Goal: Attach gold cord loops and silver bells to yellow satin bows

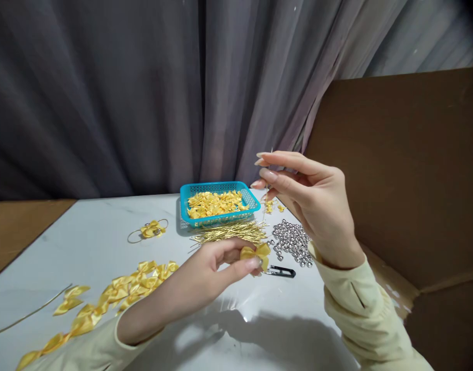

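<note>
My left hand [221, 265] is closed, pinching a yellow satin ribbon bow [261, 252] between thumb and fingers low over the table. Higher up and to its right, my right hand [304, 190] is closed in a pinch on a thin, straight needle-like piece [266, 193]. That piece stands nearly upright, its top poking above the fingertips; whether thread hangs from it I cannot tell. Below the bow lie black thread snips [280, 271]. Just behind my left hand is a pile of thin gold wires [228, 233].
A blue basket [185, 200] holds yellow ribbon pieces [215, 203]. Silver beads [292, 239] lie at the right. Yellow bows [120, 288], a finished-looking bow on a gold wire ring [153, 229] and a gold cord [31, 313] are at the left. A brown cardboard panel [406, 170] stands on the right.
</note>
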The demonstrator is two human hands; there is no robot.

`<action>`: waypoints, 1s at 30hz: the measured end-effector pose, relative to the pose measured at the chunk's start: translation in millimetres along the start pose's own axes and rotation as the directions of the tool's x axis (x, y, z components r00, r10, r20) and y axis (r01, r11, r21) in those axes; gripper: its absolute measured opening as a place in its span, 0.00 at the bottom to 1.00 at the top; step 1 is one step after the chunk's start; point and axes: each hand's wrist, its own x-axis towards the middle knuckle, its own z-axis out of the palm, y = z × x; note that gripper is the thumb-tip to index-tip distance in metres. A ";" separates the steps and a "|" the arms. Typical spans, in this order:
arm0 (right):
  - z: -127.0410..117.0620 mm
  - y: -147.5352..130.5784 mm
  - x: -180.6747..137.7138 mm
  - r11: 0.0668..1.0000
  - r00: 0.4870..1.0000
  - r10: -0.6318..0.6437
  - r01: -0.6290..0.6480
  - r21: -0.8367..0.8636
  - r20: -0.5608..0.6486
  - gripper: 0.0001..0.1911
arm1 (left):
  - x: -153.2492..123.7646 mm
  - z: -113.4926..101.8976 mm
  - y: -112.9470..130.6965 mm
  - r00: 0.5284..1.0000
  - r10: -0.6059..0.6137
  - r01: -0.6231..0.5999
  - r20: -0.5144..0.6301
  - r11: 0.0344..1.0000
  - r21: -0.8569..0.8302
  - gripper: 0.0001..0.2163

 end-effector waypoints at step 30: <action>-43.9 24.2 -19.2 0.992 0.991 0.068 -0.079 -0.094 -0.116 0.12 | 9.1 -10.4 -1.5 0.986 -0.147 0.160 0.074 0.965 -0.209 0.09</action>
